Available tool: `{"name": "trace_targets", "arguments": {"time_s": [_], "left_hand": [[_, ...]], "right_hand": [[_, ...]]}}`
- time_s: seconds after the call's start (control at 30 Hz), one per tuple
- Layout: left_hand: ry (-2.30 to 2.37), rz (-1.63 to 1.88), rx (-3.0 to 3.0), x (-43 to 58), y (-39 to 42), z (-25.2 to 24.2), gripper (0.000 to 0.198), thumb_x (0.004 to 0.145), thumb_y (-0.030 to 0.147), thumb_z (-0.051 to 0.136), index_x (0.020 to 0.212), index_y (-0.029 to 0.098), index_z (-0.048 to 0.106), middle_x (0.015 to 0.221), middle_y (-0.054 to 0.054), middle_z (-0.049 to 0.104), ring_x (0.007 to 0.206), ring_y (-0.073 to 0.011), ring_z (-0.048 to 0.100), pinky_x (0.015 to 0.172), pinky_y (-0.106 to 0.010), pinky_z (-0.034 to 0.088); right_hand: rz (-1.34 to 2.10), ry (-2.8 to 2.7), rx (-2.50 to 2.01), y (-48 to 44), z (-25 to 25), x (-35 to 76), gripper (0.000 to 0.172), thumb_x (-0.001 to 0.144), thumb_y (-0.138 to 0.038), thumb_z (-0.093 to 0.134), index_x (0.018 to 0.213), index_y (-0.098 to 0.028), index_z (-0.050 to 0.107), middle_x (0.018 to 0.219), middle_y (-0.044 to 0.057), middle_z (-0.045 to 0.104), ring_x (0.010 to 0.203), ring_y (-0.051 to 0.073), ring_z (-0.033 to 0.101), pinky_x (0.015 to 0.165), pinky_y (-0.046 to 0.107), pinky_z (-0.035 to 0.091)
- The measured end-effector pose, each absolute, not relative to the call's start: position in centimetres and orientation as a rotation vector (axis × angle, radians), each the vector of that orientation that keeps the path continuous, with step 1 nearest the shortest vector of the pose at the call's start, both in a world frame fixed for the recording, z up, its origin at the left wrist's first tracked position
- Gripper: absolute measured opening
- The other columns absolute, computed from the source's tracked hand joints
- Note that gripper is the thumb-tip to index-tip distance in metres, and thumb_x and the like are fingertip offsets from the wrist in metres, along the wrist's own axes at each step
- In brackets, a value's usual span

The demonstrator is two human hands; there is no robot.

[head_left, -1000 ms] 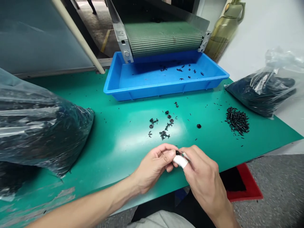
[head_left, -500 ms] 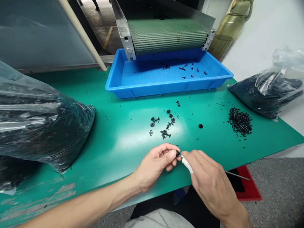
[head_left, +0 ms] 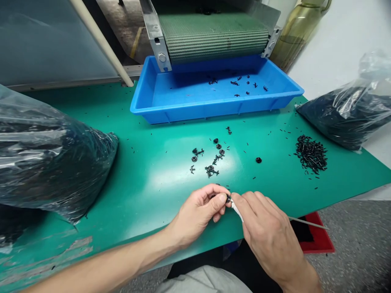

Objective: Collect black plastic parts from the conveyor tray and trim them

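My left hand [head_left: 200, 211] is closed in a pinch on a small black plastic part [head_left: 227, 198], just above the near edge of the green mat [head_left: 146, 162]. My right hand [head_left: 265, 232] is closed round a thin metal rod [head_left: 308, 223] whose white-wrapped front end [head_left: 236, 209] touches the part. The rod's tail sticks out to the right past the hand. Just beyond the hands lies a scatter of small black parts [head_left: 210, 156].
A blue tray [head_left: 214, 106] holding a few black parts sits at the back under a conveyor belt [head_left: 214, 36]. A pile of black pins [head_left: 310, 154] lies right. Plastic bags of black parts sit at left [head_left: 45, 154] and right [head_left: 345, 114]. A red bin [head_left: 317, 240] is below the table edge.
My right hand has turned and slid back to the right, so the white-wrapped tip now points at the part and the rod's tail shows behind the hand. My left hand has stayed put.
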State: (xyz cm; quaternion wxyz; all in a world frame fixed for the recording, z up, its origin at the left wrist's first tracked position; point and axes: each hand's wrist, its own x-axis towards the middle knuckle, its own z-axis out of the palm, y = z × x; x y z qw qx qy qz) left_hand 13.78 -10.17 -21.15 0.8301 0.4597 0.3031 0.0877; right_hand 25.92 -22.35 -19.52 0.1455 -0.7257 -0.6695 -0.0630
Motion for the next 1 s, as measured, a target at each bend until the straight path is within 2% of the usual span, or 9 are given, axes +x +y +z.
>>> {"name": "trace_targets", "arguments": {"time_s": [0.13, 0.3, 0.47, 0.63, 0.73, 0.9, 1.0], "left_hand": [[0.628, 0.170, 1.027, 13.6, -10.1, -21.3, 0.029, 0.083, 0.041, 0.066, 0.096, 0.015, 0.063, 0.078, -0.001, 0.060, 0.058, -0.0075, 0.045, 0.057, -0.025, 0.033], [0.672, 0.249, 1.038, 13.5, -10.4, -21.4, 0.030, 0.082, 0.042, 0.068, 0.093, 0.015, 0.063, 0.064, 0.003, 0.053, 0.056, -0.0079, 0.043, 0.057, -0.025, 0.032], [0.733, 0.301, 0.950, 13.8, -10.7, -21.3, 0.029, 0.083, 0.041, 0.067, 0.096, 0.016, 0.061, 0.065, 0.004, 0.051, 0.053, -0.0057, 0.037, 0.052, -0.022, 0.027], [0.769, 0.305, 0.795, 13.9, -10.3, -20.9, 0.029, 0.083, 0.039, 0.067, 0.102, 0.017, 0.062, 0.073, 0.001, 0.054, 0.056, -0.0059, 0.037, 0.052, -0.021, 0.029], [0.723, 0.264, 0.718, 13.8, -10.0, -20.7, 0.025, 0.086, 0.037, 0.063, 0.101, 0.017, 0.064, 0.074, 0.000, 0.054, 0.059, -0.0071, 0.041, 0.053, -0.021, 0.031], [0.653, 0.228, 0.724, 13.8, -9.8, -20.5, 0.019, 0.089, 0.036, 0.059, 0.088, 0.017, 0.062, 0.092, -0.006, 0.061, 0.065, -0.0081, 0.046, 0.054, -0.021, 0.033], [0.613, 0.211, 0.742, 14.0, -10.0, -20.7, 0.023, 0.089, 0.039, 0.059, 0.087, 0.016, 0.059, 0.087, -0.005, 0.062, 0.061, -0.0075, 0.046, 0.052, -0.021, 0.031]], "right_hand": [[-0.142, -1.894, -2.106, -22.4, -20.0, 25.6, 0.028, 0.094, -0.006, 0.036, 0.106, -0.012, 0.061, 0.074, 0.004, 0.053, 0.066, 0.018, 0.047, 0.062, 0.033, 0.034], [0.020, -1.580, -2.135, -21.9, -20.8, 23.7, 0.031, 0.093, -0.008, 0.033, 0.110, -0.012, 0.058, 0.080, 0.007, 0.060, 0.069, 0.019, 0.057, 0.061, 0.030, 0.041], [0.399, -1.281, -2.065, -21.2, -20.8, 23.8, 0.027, 0.092, -0.010, 0.035, 0.092, -0.019, 0.060, 0.073, 0.001, 0.062, 0.061, 0.014, 0.058, 0.056, 0.025, 0.042], [0.106, -1.197, -2.198, -20.6, -21.2, 29.3, 0.029, 0.092, -0.015, 0.041, 0.112, -0.016, 0.062, 0.097, 0.009, 0.067, 0.084, 0.020, 0.063, 0.071, 0.030, 0.046], [0.012, -1.188, -2.352, -19.7, -21.7, 33.4, 0.033, 0.090, -0.015, 0.045, 0.119, -0.013, 0.061, 0.097, 0.011, 0.064, 0.086, 0.022, 0.061, 0.071, 0.032, 0.046], [0.152, -1.261, -2.327, -19.2, -21.0, 34.1, 0.030, 0.086, -0.008, 0.046, 0.104, -0.018, 0.067, 0.093, 0.006, 0.062, 0.082, 0.018, 0.059, 0.073, 0.030, 0.044], [0.406, -1.419, -2.013, -20.0, -19.3, 31.2, 0.036, 0.085, -0.003, 0.044, 0.105, -0.022, 0.066, 0.098, 0.002, 0.061, 0.084, 0.014, 0.058, 0.074, 0.025, 0.044]]}}
